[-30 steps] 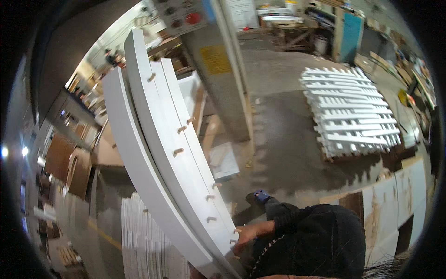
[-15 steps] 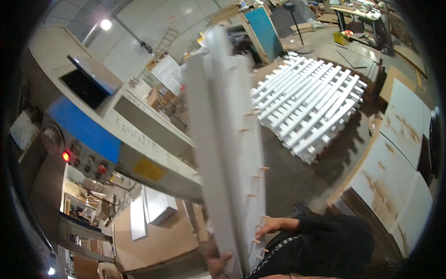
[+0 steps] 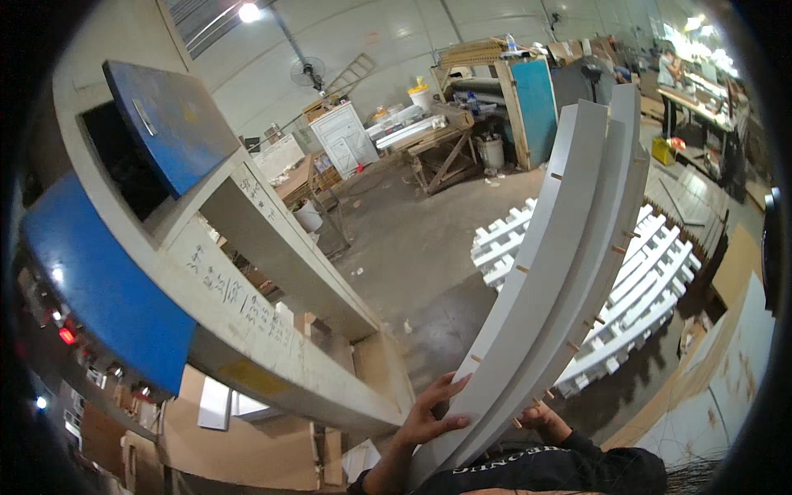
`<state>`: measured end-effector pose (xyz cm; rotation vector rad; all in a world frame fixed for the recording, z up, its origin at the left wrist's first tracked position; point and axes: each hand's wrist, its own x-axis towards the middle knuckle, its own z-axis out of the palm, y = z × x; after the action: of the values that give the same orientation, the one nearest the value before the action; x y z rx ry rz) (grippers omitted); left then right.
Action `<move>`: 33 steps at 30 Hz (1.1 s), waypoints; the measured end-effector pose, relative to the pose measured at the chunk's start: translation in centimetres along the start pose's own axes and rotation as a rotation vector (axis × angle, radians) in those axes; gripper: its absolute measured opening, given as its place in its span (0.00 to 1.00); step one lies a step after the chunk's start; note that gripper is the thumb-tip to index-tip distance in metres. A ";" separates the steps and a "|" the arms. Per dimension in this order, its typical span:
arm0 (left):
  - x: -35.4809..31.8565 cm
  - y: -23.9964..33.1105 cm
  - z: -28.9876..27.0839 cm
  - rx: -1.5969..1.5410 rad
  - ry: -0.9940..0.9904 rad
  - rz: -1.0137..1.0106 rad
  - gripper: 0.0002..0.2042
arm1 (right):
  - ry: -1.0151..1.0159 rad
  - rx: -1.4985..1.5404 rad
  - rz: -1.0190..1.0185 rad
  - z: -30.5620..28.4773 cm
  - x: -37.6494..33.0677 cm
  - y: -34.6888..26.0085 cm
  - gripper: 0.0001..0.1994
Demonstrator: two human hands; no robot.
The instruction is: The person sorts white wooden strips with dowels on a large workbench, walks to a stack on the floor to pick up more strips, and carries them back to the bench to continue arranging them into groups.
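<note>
Long white boards stand tilted in front of me, leaning up to the right, with their lower ends close to my body. They lie alongside each other; whether they are joined I cannot tell. Small wooden dowels stick out along the right edge and a few show on the left edge. My left hand is closed around the lower left edge, thumb on the white face. Lower on the right edge, my right hand grips the boards beside the dowels, its fingers partly hidden.
At left stands a large cream machine frame with an open blue door. A stack of white strips lies crosswise behind the boards. White panels are piled at right. A worktable and a turquoise panel stand farther back.
The boards have swung from nearly upright to a rightward tilt. My left hand shows more fully on their left edge. The view has shifted, bringing the blue door and far floor into sight.
</note>
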<state>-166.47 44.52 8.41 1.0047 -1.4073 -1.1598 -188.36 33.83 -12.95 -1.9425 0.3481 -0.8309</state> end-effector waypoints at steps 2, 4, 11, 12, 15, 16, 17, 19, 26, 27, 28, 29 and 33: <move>3.7 -1.8 -3.7 -0.025 -0.012 0.056 0.34 | 0.010 -0.537 -0.233 -2.1 4.5 2.2 0.24; 7.7 -3.4 -8.5 -0.034 -0.014 0.114 0.33 | 0.030 -0.773 -0.344 -3.2 10.2 4.0 0.23; 22.0 -4.4 -23.8 -0.091 -0.066 0.145 0.32 | 0.116 -0.206 -0.039 -7.4 29.4 7.0 0.19; 23.7 -4.7 -25.8 -0.086 -0.086 0.143 0.32 | 0.131 -0.167 -0.022 -7.7 32.1 7.5 0.19; 29.7 -5.7 -31.5 -0.083 -0.120 0.144 0.32 | 0.205 -0.017 0.097 -8.4 39.5 8.7 0.18; 31.5 -6.6 -33.2 -0.086 -0.102 0.133 0.32 | 0.241 0.175 0.209 -8.3 41.9 8.9 0.17; 33.3 -7.6 -34.9 -0.088 -0.081 0.124 0.32 | 0.302 0.364 0.316 -8.4 44.3 8.9 0.17; 36.9 -9.2 -38.7 -0.139 -0.079 0.119 0.32 | 0.337 0.642 0.322 -8.6 49.5 11.0 0.17; 50.9 -10.0 -51.4 0.001 0.016 0.111 0.34 | 0.122 0.912 0.328 -11.8 66.2 29.4 0.20; 52.2 -9.5 -53.6 0.049 0.054 0.101 0.34 | 0.068 0.927 0.329 -11.9 68.7 31.4 0.20; 53.7 -9.4 -54.8 0.066 0.079 0.087 0.34 | 0.031 0.934 0.346 -12.4 70.6 33.8 0.21; 54.9 -8.8 -56.1 -0.027 0.134 -0.002 0.32 | -0.005 0.948 0.361 -12.8 72.6 36.3 0.21; 58.6 -10.9 -63.8 -0.066 0.227 0.118 0.32 | -0.148 0.881 0.316 -11.8 83.4 44.1 0.24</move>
<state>-111.64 -23.38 10.54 0.9609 -1.2232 -0.9672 -131.32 -42.31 -13.47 -1.0779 0.1470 -0.4970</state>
